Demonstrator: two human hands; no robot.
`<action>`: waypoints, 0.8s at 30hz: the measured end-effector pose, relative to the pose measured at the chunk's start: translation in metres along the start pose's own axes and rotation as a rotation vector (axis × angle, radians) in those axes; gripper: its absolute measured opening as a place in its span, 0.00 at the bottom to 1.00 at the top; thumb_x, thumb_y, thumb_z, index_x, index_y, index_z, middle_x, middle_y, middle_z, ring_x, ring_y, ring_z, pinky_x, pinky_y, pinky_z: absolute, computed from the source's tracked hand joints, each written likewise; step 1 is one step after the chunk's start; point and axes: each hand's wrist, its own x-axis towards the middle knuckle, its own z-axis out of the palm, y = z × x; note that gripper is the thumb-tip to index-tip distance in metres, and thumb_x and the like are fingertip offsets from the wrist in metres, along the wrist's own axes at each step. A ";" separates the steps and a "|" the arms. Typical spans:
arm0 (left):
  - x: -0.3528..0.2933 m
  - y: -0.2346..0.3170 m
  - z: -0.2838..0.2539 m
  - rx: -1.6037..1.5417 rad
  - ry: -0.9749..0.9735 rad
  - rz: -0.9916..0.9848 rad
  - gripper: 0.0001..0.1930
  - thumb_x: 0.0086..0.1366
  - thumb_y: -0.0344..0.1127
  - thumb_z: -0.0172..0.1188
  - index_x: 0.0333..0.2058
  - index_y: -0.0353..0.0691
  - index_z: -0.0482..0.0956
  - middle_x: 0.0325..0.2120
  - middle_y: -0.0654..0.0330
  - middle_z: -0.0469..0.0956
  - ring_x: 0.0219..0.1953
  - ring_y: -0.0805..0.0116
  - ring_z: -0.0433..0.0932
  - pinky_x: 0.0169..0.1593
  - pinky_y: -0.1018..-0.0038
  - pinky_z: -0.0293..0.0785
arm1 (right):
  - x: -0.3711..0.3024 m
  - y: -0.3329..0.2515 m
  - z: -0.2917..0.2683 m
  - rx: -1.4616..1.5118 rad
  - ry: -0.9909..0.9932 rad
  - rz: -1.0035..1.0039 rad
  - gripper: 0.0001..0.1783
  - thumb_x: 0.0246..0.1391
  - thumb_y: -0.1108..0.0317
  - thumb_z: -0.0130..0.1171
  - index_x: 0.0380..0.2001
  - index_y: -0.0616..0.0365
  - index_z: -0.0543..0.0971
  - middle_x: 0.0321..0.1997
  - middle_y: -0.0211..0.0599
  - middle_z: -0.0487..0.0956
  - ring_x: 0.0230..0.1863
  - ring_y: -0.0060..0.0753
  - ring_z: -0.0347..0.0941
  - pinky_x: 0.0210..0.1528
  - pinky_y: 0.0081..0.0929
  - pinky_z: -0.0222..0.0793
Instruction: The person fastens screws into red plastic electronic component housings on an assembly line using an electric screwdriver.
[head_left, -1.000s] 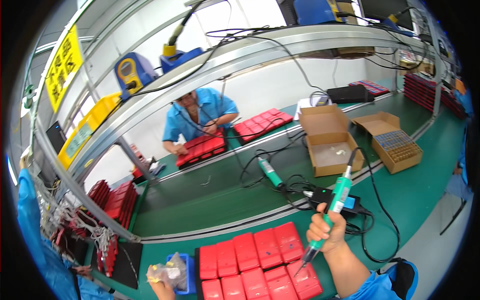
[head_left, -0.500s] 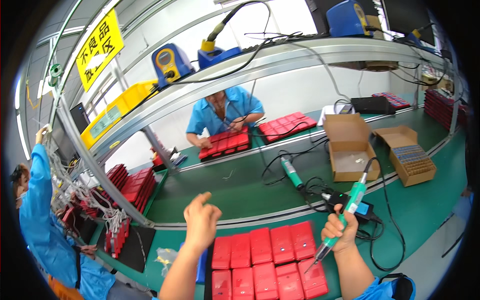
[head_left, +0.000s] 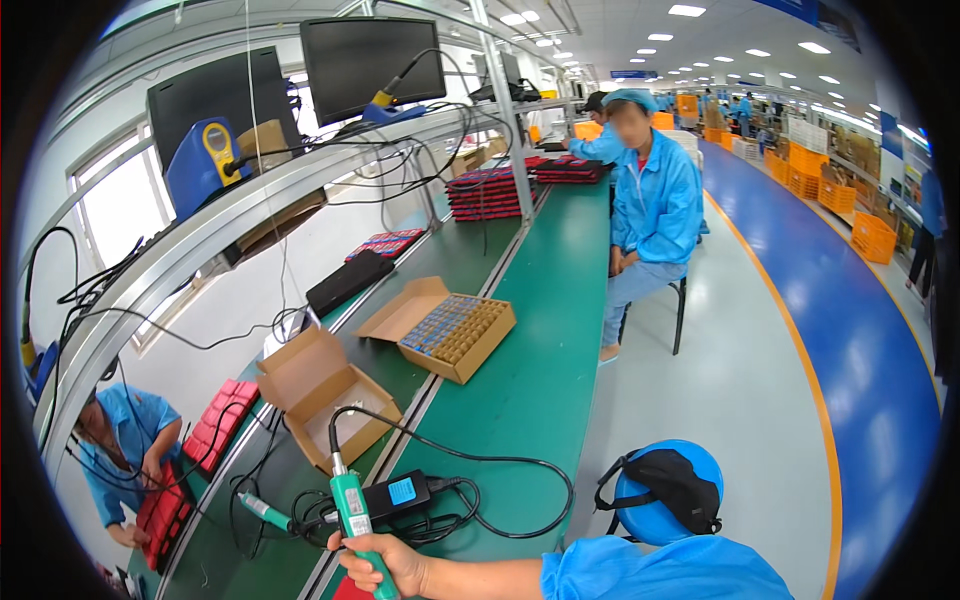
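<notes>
The right grip point(head_left: 388, 564) holds a green corded tool point(head_left: 351, 502), with an open cardboard box point(head_left: 305, 368) beyond it

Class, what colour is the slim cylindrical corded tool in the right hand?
The slim cylindrical corded tool is mostly green, best seen in the head view.

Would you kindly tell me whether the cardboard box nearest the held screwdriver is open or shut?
The cardboard box is open: its lid stands raised, baring the inside.

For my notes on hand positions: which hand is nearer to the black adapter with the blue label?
Right. The right hand, its fingers around a green screwdriver, is just below the adapter in the picture; the left hand is out of view.
</notes>
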 end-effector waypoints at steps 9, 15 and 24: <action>-0.005 -0.001 -0.002 -0.039 0.023 0.024 0.03 0.59 0.27 0.51 0.30 0.33 0.70 0.41 0.48 0.70 0.42 0.53 0.68 0.48 0.66 0.63 | 0.000 0.003 0.007 0.072 0.044 0.080 0.09 0.50 0.62 0.51 0.33 0.53 0.71 0.15 0.25 0.65 0.12 0.20 0.59 0.17 0.20 0.57; -0.013 -0.017 0.006 -0.142 0.082 -0.073 0.11 0.66 0.34 0.43 0.38 0.33 0.70 0.36 0.53 0.70 0.39 0.61 0.68 0.45 0.71 0.64 | 0.000 0.003 0.005 0.042 0.044 0.074 0.09 0.52 0.62 0.50 0.34 0.53 0.71 0.15 0.25 0.64 0.13 0.21 0.59 0.18 0.21 0.57; -0.012 -0.014 -0.004 -0.294 0.099 -0.202 0.13 0.67 0.36 0.43 0.40 0.33 0.71 0.37 0.56 0.72 0.38 0.67 0.69 0.43 0.74 0.66 | 0.001 0.006 0.003 0.061 0.019 0.086 0.10 0.52 0.61 0.49 0.35 0.54 0.71 0.15 0.25 0.65 0.13 0.20 0.59 0.18 0.21 0.58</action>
